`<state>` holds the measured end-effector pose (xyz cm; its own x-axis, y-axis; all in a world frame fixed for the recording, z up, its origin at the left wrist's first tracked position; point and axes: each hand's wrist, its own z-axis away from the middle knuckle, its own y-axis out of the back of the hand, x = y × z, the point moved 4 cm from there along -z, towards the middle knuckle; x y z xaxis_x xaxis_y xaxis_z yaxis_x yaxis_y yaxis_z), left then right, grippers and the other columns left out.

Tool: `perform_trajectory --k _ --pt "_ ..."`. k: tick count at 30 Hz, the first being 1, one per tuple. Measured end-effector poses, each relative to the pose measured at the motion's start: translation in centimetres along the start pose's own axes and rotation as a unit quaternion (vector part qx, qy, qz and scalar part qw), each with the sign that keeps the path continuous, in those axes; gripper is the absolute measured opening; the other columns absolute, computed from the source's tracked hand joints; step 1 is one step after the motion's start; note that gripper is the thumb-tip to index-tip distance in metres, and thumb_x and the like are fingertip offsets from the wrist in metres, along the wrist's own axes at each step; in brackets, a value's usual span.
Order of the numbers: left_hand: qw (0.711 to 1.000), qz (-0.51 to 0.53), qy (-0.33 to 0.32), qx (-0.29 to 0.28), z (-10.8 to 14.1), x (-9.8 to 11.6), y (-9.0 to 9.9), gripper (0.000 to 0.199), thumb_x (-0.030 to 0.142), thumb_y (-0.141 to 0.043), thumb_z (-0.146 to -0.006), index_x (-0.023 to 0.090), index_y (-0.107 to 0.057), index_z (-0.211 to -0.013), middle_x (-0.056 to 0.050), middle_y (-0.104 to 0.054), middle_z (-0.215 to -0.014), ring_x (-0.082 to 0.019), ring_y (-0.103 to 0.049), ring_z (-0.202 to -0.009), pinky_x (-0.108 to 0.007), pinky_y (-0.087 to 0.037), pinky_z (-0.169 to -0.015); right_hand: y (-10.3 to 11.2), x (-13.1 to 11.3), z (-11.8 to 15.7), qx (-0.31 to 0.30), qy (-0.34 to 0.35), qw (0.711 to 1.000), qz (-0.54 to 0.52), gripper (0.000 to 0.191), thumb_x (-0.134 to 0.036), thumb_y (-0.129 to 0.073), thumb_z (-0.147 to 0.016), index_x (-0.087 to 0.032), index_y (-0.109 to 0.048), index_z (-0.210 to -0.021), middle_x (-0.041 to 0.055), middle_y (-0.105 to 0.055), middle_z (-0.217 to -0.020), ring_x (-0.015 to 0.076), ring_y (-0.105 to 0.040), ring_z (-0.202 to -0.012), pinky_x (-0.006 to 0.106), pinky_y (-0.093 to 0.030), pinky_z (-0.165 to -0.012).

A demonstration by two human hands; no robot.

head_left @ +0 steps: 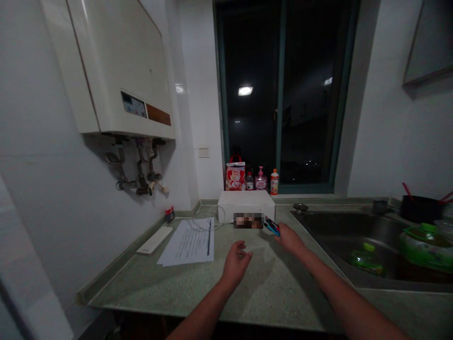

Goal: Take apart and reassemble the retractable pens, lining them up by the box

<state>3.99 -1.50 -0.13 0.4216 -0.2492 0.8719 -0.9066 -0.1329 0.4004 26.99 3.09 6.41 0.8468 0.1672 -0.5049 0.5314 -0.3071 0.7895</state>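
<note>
My right hand (288,238) is closed around a bundle of pens (272,226), blue and dark ones among them, whose ends point up and left. It is held above the counter near the front right corner of a white box (244,203). My left hand (236,260) hovers over the counter to the left, fingers loosely curled and apart, holding nothing. A device with a blurred-out screen (248,221) leans against the box front, with a white cable (226,223) running from it. Left of my hands lie printed sheets of paper (189,243).
A long white box (155,240) and a small red and dark item (170,215) lie by the left wall. On the right is a sink (329,241) holding green-capped bottles (368,259). Several bottles (261,180) and a red bag (235,177) stand on the windowsill.
</note>
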Motion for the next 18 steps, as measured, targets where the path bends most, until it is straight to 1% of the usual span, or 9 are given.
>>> perform_trajectory --k 2,4,6,8,9,11,13,15,18 --pt "0.996 0.082 0.032 0.031 0.0 0.8 -1.0 0.045 0.03 -0.068 -0.082 0.021 -0.058 -0.126 -0.018 -0.067 -0.127 -0.028 -0.071 -0.109 -0.038 -0.059 -0.087 -1.3 -2.2 0.7 -0.011 0.016 1.0 -0.006 0.033 -0.011 -0.07 -0.076 -0.017 -0.067 -0.109 0.0145 -0.075 -0.098 0.0326 -0.073 -0.093 0.037 -0.051 -0.078" --pt "0.989 0.133 0.038 0.051 -0.2 2.1 -1.7 0.045 0.036 -0.068 -0.084 0.02 -0.061 -0.125 -0.019 -0.07 -0.126 -0.028 -0.071 -0.111 -0.037 -0.059 -0.09 -2.6 -4.9 2.0 -0.016 0.051 0.998 -0.02 0.042 -0.015 -0.067 -0.079 -0.016 -0.064 -0.122 0.0157 -0.076 -0.107 0.0324 -0.073 -0.101 0.036 -0.051 -0.082" --pt "0.961 0.251 0.052 0.1 -0.6 3.4 -1.6 0.038 0.033 -0.077 -0.076 0.021 -0.069 -0.111 -0.016 -0.075 -0.114 -0.03 -0.073 -0.107 -0.04 -0.058 -0.093 -3.8 -7.4 3.7 -0.028 0.097 0.994 -0.043 0.046 -0.014 -0.062 -0.082 -0.021 -0.064 -0.127 0.0113 -0.076 -0.114 0.0273 -0.073 -0.106 0.031 -0.052 -0.087" --pt "0.958 0.245 0.05 0.14 -1.0 4.8 -1.2 0.026 0.033 -0.078 -0.074 0.021 -0.073 -0.097 -0.014 -0.078 -0.099 -0.032 -0.075 -0.1 -0.042 -0.059 -0.092 -4.8 -9.3 5.0 -0.033 0.13 0.988 -0.072 0.042 -0.017 -0.053 -0.088 -0.027 -0.067 -0.126 0.0069 -0.077 -0.115 0.0235 -0.073 -0.107 0.028 -0.052 -0.09" --pt "0.959 0.238 0.049 0.149 -1.2 5.5 -1.0 0.022 0.032 -0.078 -0.073 0.021 -0.073 -0.091 -0.014 -0.078 -0.094 -0.033 -0.075 -0.097 -0.043 -0.059 -0.091 -5.2 -9.8 5.5 -0.021 0.134 0.984 -0.119 0.042 -0.019 -0.05 -0.09 -0.027 -0.068 -0.127 0.0084 -0.077 -0.116 0.0247 -0.072 -0.108 0.029 -0.053 -0.091" --pt "0.962 0.221 0.041 0.158 -1.4 6.6 -0.8 0.02 0.029 -0.078 -0.071 0.019 -0.073 -0.087 -0.014 -0.078 -0.091 -0.033 -0.076 -0.095 -0.042 -0.059 -0.091 -5.8 -9.7 5.7 0.021 0.084 0.977 -0.195 0.046 -0.022 -0.05 -0.089 -0.026 -0.066 -0.132 0.0109 -0.077 -0.112 0.0288 -0.073 -0.106 0.035 -0.055 -0.09" --pt "0.964 0.204 0.033 0.166 -1.4 7.4 -0.7 0.019 0.027 -0.076 -0.073 0.018 -0.073 -0.089 -0.014 -0.078 -0.096 -0.031 -0.075 -0.099 -0.04 -0.058 -0.093 -6.5 -9.3 5.5 0.039 0.06 0.976 -0.207 0.048 -0.024 -0.048 -0.089 -0.025 -0.065 -0.134 0.0127 -0.078 -0.108 0.031 -0.074 -0.103 0.038 -0.057 -0.088" --pt "0.968 0.181 0.031 0.171 -1.1 7.9 -1.0 0.018 0.025 -0.072 -0.077 0.018 -0.072 -0.093 -0.014 -0.078 -0.102 -0.029 -0.075 -0.102 -0.038 -0.057 -0.094 -7.1 -8.5 5.2 0.062 0.028 0.965 -0.254 0.045 -0.026 -0.047 -0.088 -0.026 -0.068 -0.129 0.0122 -0.079 -0.104 0.0309 -0.075 -0.1 0.038 -0.057 -0.088" --pt "0.975 0.141 0.043 0.165 -0.5 8.4 -1.6 0.017 0.024 -0.07 -0.079 0.022 -0.072 -0.096 -0.011 -0.078 -0.104 -0.026 -0.074 -0.102 -0.035 -0.057 -0.094 -7.9 -7.5 4.7 0.082 -0.005 0.945 -0.317 0.037 -0.029 -0.055 -0.082 -0.026 -0.072 -0.115 0.0107 -0.079 -0.091 0.0325 -0.076 -0.093 0.039 -0.058 -0.084"
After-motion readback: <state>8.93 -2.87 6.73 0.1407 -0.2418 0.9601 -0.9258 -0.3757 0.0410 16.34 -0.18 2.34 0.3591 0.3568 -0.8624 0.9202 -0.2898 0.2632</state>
